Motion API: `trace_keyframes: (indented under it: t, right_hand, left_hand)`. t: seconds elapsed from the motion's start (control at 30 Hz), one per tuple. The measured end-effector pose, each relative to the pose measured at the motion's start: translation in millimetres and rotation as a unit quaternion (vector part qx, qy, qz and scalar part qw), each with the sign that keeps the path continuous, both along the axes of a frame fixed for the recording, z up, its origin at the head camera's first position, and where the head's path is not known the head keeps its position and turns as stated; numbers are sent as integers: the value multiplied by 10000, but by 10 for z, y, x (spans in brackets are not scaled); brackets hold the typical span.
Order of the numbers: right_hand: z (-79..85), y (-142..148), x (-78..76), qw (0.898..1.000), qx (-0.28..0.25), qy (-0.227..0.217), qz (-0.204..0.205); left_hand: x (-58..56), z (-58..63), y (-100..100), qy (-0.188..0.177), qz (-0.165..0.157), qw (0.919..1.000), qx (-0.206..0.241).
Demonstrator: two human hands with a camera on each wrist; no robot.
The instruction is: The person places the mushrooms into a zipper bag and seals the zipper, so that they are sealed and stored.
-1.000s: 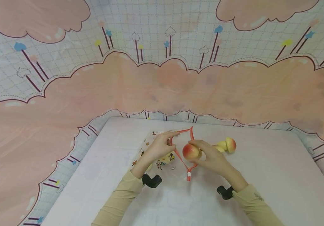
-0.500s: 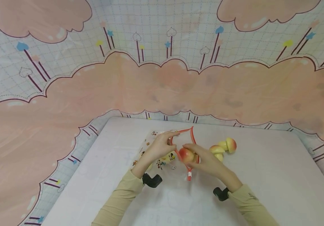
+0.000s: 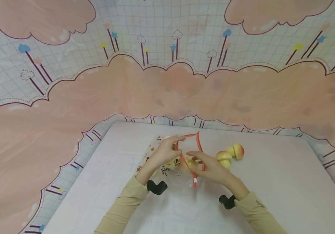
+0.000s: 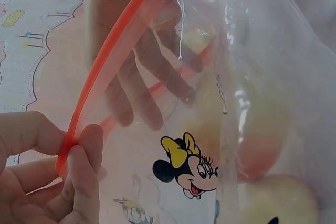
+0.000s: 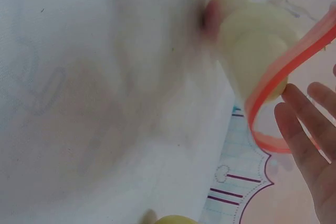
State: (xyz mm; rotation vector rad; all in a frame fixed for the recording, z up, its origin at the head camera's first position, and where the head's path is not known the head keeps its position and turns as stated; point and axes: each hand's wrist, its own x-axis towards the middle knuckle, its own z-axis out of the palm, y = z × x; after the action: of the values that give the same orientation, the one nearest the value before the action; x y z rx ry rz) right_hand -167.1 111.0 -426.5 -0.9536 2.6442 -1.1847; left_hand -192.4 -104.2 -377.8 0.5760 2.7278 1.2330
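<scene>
My left hand pinches the orange zip edge of a clear zip bag printed with cartoon characters, and the bag's mouth gapes toward the right. At that mouth is my right hand, its fingers extended and partly inside, holding nothing. Just past the right fingertips, a yellow toy mushroom lies inside the bag, seen through the plastic. More yellow and red mushroom shapes show blurred through the bag in the left wrist view.
Two more toy mushrooms lie on the white table right of the bag: a near one and a farther one. A curtain with cloud prints hangs behind the table. Black wrist mounts sit below both hands.
My right hand has moved left into the bag's mouth with a red and yellow toy mushroom and let go of it inside. The left hand has stayed on the zip edge.
</scene>
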Motion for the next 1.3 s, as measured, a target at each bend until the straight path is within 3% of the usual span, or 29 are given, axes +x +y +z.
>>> trace_keyframes:
  t: [0.27, 0.7, 0.97, 1.3]
  right_hand:
    - [38, 2, 30, 9998, 127, -21, -152]
    - [-9, 172, 64, 9950, 45, 681, -727]
    - [-47, 343, 45, 9910, -101, 1040, -842]
    - [-92, 543, 34, 9897, -56, 811, -1178]
  left_hand:
    - [12, 19, -10, -50, 15, 10000, 14]
    - [12, 34, -63, -121, 147, 9998, 64]
    - [21, 83, -89, -104, 229, 9996, 106]
    - [23, 125, -92, -83, 289, 9994, 157]
